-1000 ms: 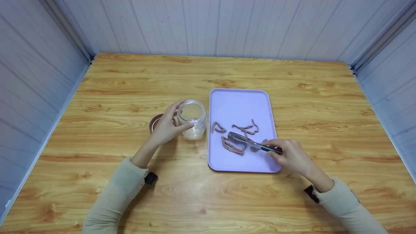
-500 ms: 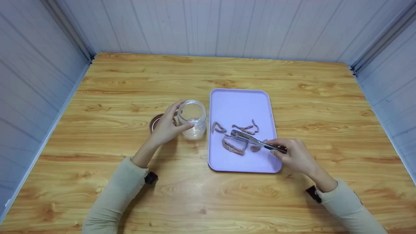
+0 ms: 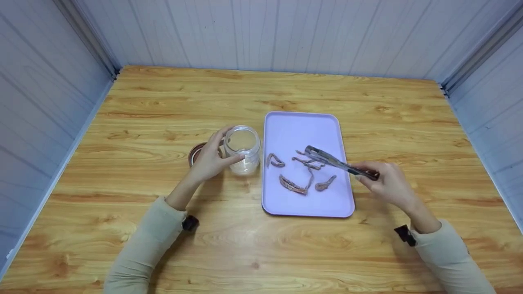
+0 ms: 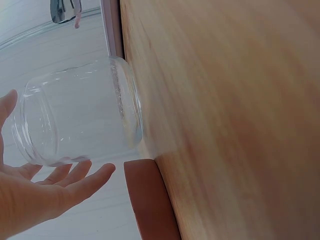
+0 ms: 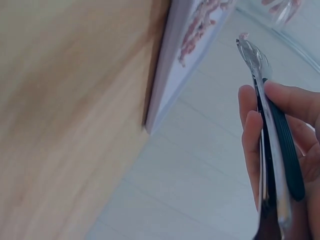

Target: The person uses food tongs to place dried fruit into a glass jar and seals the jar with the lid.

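My left hand [image 3: 210,160] holds a clear jar [image 3: 250,158] that stands uncapped beside the tray, thumb at its rim and fingers around the far side. My right hand [image 3: 387,179] grips black-handled metal tongs [image 3: 329,160] above the right part of the lilac tray [image 3: 302,126]. A small pinkish-brown dried strip [image 4: 77,20] pokes out at the tongs' tip in both wrist views. More wrinkled brown strips lie on the tray: a curved one [image 3: 275,160] at left, a long one [image 3: 291,185] in front, and a knobbed one [image 3: 325,183] at right.
A reddish-brown round lid [image 3: 194,154] lies on the wooden table [image 3: 229,245], partly hidden behind my left hand. White panel walls [image 3: 261,32] rise at the back and both sides.
My right hand has drawn the tongs up and to the right, away from the front strips, with a small strip at the tip. The left hand and jar have stayed put.
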### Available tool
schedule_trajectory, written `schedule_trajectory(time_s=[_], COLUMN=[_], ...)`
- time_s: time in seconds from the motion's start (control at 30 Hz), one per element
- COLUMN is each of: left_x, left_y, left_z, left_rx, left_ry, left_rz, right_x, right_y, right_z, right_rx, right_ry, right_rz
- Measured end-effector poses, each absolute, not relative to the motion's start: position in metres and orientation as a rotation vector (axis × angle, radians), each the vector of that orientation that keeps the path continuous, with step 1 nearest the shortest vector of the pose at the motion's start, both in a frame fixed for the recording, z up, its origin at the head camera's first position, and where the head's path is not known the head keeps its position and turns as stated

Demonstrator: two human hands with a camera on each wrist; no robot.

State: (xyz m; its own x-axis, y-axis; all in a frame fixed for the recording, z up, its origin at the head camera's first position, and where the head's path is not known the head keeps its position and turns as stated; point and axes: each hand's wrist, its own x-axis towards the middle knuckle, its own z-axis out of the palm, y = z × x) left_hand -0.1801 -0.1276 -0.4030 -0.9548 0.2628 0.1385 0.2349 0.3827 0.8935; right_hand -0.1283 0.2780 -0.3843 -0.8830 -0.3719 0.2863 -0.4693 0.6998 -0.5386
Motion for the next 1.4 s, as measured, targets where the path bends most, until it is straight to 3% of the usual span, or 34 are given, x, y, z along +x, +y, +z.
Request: schedule_trajectory(time_s=[0.23, 0.67, 1.4], left_x=[-0.172, -0.182, -0.181], left_y=[-0.123, -0.127, -0.128], left_z=[-0.387, -0.403, -0.404], left_rx=[0.453, 0.461, 0.456], left_ry=[2.557, 2.584, 2.58], left_rz=[1.683, 1.676, 1.683], right_x=[-0.136, -0.157, -0.183], right_y=[0.283, 0.266, 0.199], right_z=[-0.364, -0.329, -0.318], right_rx=[0.682, 0.741, 1.068], right_ry=[-2.714, -2.648, -2.63], right_rz=[0.987, 0.892, 0.902])
